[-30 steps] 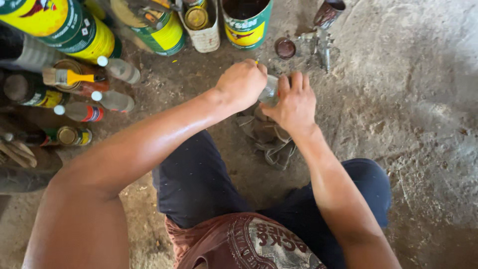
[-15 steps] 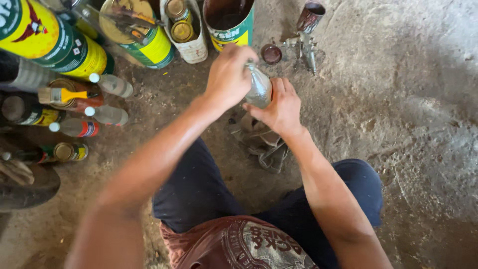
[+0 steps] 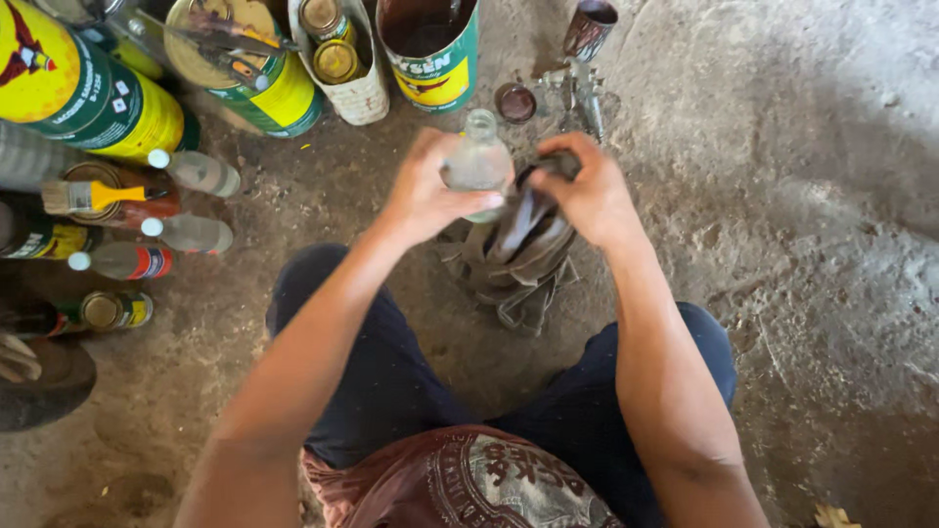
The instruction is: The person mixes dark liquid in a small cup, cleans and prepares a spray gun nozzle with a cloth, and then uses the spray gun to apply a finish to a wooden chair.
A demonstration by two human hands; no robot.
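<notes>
bottle: a small clear glass bottle [image 3: 479, 156] with an open neck, upright, held above the floor in front of my knees.
left hand: my left hand [image 3: 425, 191] wraps the bottle's body, fingers [image 3: 468, 203] clamped around it from the left.
right hand: my right hand [image 3: 587, 191] is just beside the bottle, fingers closed on the top of a dark rag [image 3: 523, 244].
rag: it hangs from my right hand, crumpled, touching the bottle's right side; its lower folds reach the floor.
floor: bare dusty concrete floor [image 3: 782, 244], no table here.
beyond the bottle: an open green can [image 3: 430, 49] with dark liquid, a small round lid [image 3: 514, 102], a metal spray gun [image 3: 585, 93] lying beside a small dark cup [image 3: 589, 29].
left side: big yellow-and-green tins [image 3: 88, 93], a white tub [image 3: 347, 64] holding two small cans, white-capped bottles [image 3: 191, 235] lying on their sides, a yellow-handled brush [image 3: 93, 196] resting on a tin.
me: squatting, dark trousers [image 3: 391, 381], reddish printed shirt [image 3: 469, 484].
</notes>
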